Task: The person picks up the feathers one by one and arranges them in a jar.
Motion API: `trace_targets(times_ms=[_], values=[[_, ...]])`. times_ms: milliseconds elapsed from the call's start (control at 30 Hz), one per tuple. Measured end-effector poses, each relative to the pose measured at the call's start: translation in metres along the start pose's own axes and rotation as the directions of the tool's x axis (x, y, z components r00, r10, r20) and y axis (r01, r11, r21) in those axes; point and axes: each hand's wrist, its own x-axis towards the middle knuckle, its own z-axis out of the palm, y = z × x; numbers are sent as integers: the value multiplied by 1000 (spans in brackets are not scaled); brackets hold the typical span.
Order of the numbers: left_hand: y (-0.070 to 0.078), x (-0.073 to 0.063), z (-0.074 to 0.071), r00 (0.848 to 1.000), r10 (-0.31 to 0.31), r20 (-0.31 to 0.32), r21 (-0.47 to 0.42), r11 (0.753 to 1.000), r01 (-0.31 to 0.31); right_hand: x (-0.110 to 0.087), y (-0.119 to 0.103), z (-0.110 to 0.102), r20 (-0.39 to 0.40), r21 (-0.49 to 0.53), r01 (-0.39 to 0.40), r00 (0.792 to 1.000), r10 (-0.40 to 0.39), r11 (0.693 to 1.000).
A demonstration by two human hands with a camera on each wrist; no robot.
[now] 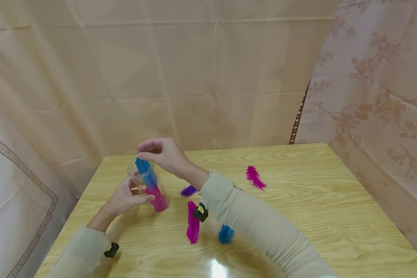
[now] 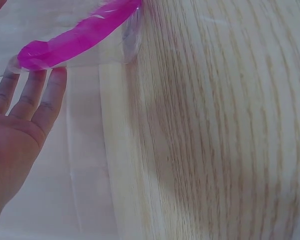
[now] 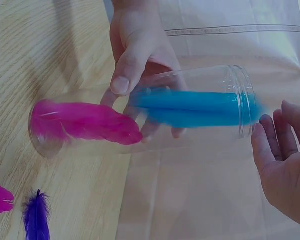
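Note:
My left hand [image 1: 126, 195] holds a clear jar [image 3: 185, 80], its thumb on one side and its fingers round the other. The jar leans above the wooden table. Inside its lower part lies a pink feather [image 3: 84, 120]. A blue feather [image 3: 190, 107] runs lengthwise through the upper part, its end blurred and sticking out slightly past the rim. My right hand [image 1: 166, 156] is just at the jar's mouth, thumb and fingers spread apart beside that end. In the right wrist view, the fingertips [image 3: 260, 137] show a gap from the blue feather.
On the table [image 1: 299, 208] lie a purple feather [image 1: 189, 190], a long pink feather [image 1: 192, 224], a blue feather [image 1: 226, 234] partly under the right sleeve, and a curly pink feather [image 1: 255, 178] farther right. Beige curtains [image 1: 212, 77] hang behind the table.

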Motion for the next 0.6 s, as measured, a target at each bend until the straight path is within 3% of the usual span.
trace_targets(times_ms=[167, 600], values=[[-1, 2, 0, 999, 44, -2, -8, 999, -44, 0, 0, -1, 4, 11, 11, 1000, -11, 1000], [-4, 1, 0, 999, 35, 7, 0, 999, -35, 0, 2, 0, -2, -17, 22, 1000, -22, 1000]])
